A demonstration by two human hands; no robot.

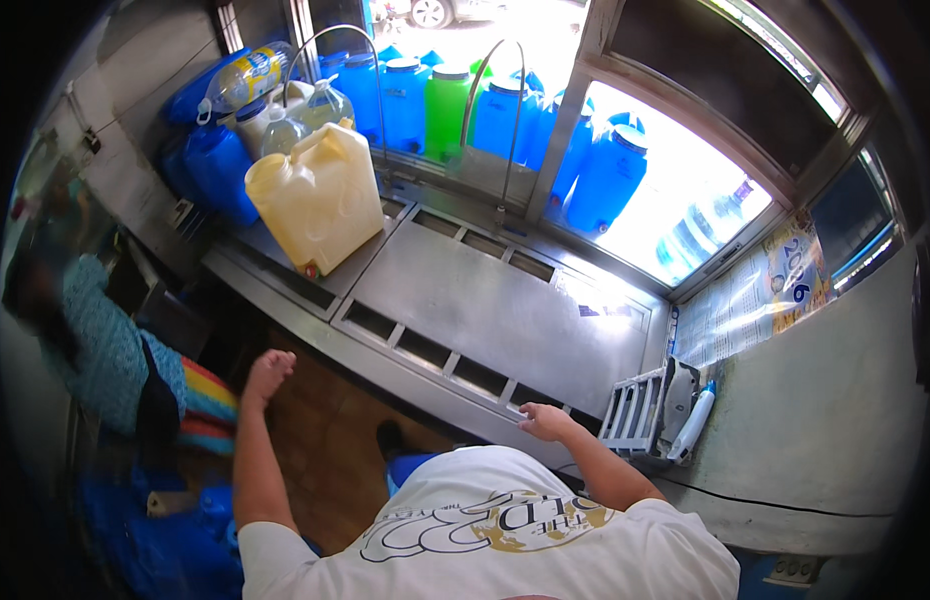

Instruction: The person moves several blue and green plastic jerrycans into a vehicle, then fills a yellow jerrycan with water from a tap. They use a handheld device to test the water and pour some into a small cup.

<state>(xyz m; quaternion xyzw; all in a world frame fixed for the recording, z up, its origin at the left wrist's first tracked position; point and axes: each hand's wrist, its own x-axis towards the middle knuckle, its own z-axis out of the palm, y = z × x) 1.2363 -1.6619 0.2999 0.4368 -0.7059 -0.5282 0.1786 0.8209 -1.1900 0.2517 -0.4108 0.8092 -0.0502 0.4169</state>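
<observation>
My left hand (271, 374) hangs over the floor, short of the counter's front edge. Its fingers are curled in, and nothing shows in them. Loosely bent and slightly apart, the fingers of my right hand (547, 422) hover at the near edge of the slotted metal counter (465, 300); they hold nothing that I can see. A large yellowish, translucent plastic jerrycan (320, 200) stands at the counter's left part, its handle on top and a small red fitting low down. Neither hand touches it.
Blue jugs (400, 100) and a green one (447, 112) line the window. Two curved metal spouts (512, 130) rise behind the counter. A grey rack (633, 415) and a white-blue bottle (693, 422) sit at right. Another person (110, 340) is at left, near blue containers (145, 530).
</observation>
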